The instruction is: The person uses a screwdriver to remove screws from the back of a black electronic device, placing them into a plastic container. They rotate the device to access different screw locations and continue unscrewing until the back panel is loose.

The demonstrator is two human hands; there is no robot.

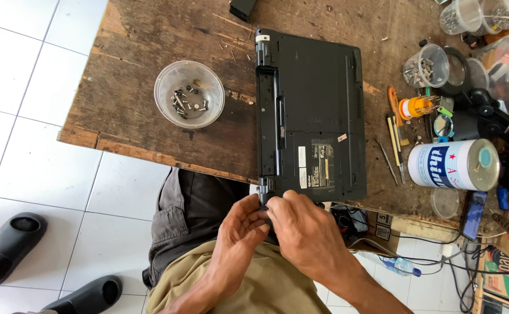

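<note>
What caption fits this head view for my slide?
Both hands, left hand and right hand, pinch the near hinge corner of an upturned black laptop beside a cup of screws.

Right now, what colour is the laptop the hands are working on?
Black: the laptop lies underside up, seen best in the head view.

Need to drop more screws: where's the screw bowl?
Head view, left side: clear plastic bowl sits on the wooden table, left of the upturned black laptop.

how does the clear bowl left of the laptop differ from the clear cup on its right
The clear bowl is wide and shallow, with a few loose screws scattered on its bottom; the clear cup is narrower and deeper, with its metal bits heaped together. The bowl stands alone on bare wood; the cup sits among tools. Both are transparent plastic.
</note>
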